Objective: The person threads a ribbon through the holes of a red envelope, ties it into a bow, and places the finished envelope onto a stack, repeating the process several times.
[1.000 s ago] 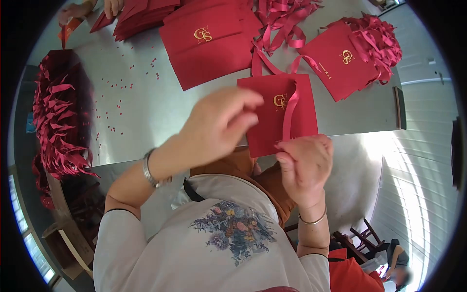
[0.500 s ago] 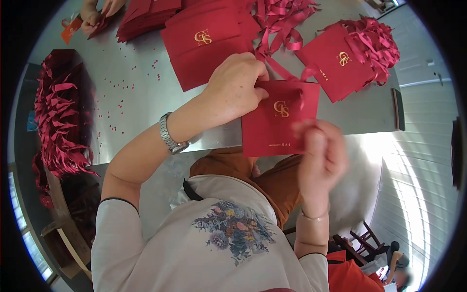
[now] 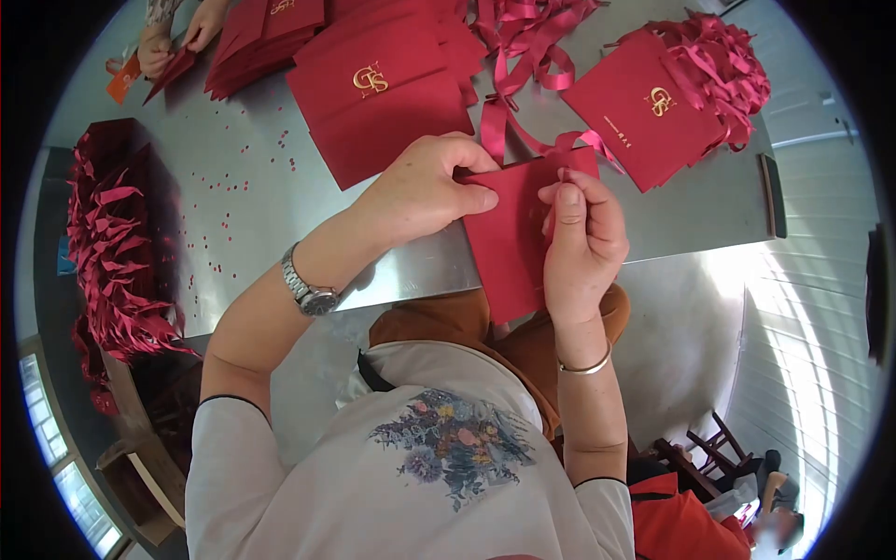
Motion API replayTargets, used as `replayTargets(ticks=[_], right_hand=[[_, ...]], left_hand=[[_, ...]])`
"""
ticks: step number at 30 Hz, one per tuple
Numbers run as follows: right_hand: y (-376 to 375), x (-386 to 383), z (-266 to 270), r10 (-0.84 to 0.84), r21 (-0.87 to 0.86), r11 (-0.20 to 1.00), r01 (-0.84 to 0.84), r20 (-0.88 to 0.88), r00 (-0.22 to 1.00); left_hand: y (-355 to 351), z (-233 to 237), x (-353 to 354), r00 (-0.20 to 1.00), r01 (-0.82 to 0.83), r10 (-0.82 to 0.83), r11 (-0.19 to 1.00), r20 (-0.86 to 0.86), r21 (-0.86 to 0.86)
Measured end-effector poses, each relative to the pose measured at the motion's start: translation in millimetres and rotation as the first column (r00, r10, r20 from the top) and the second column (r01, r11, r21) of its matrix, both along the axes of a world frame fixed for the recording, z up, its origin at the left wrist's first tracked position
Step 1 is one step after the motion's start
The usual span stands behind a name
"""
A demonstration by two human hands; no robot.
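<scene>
A red paper bag (image 3: 511, 257) is held up at the near edge of the table, slightly tilted. My left hand (image 3: 431, 189) grips its upper left edge between thumb and fingers. Close to the bag's upper right, my right hand (image 3: 588, 243) is closed in a pinch, apparently on the end of a pink-red ribbon; the fingertips partly hide it. The ribbon (image 3: 495, 129) loops behind the bag's top edge. Beyond my left hand lies a stack of red bags with gold lettering (image 3: 383, 117).
Bags with bunched ribbons (image 3: 644, 117) lie at the right, loose ribbons (image 3: 532, 61) at the back. A row of ribboned bags (image 3: 112, 233) stands at the left. Another person's hands (image 3: 177, 47) hold a red piece at the far left. Small red dots are scattered on the metal table (image 3: 280, 252).
My right hand has moved up and left from the bag's lower right to its upper part, fingers now pinched. The bag has turned, and its gold logo is now out of sight.
</scene>
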State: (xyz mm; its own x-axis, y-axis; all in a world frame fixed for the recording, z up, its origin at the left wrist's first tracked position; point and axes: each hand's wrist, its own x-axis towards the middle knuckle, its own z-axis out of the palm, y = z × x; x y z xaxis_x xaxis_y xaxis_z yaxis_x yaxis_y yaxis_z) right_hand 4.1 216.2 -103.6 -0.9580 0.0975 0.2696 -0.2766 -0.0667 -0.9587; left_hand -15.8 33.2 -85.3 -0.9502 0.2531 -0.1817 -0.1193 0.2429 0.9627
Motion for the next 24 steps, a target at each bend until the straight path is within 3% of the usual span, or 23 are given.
replayTargets(ticks=[2, 4, 6, 8, 10, 24], right_hand=[[6, -1, 7, 0.097, 0.174, 0.98, -0.1, 0.028, 0.995], [12, -2, 12, 0.13, 0.217, 0.965, -0.148, 0.095, 0.987], [14, -4, 11, 0.215, 0.5, 0.849, -0.169, -0.036, 0.976], [11, -1, 11, 0.224, 0.496, 0.845, -0.202, 0.015, 0.974], [8, -2, 7, 0.256, 0.626, 0.761, -0.168, -0.053, 0.965], [4, -3, 7, 0.239, 0.648, 0.739, -0.184, 0.004, 0.971]], left_hand=[[-1, -2, 0, 1.0, 0.0, 0.0, 1.0, -0.02, -0.013], [-2, -2, 0, 0.999, 0.002, -0.003, 1.0, -0.033, -0.02], [-4, -2, 0, 0.995, 0.085, -0.087, 0.996, -0.056, -0.042], [-5, -6, 0, 0.995, 0.085, -0.086, 0.996, -0.056, -0.005], [-6, -8, 1, 0.989, 0.105, -0.103, 0.994, -0.108, 0.014], [-15, -9, 4, 0.979, 0.178, -0.171, 0.983, -0.109, 0.055]])
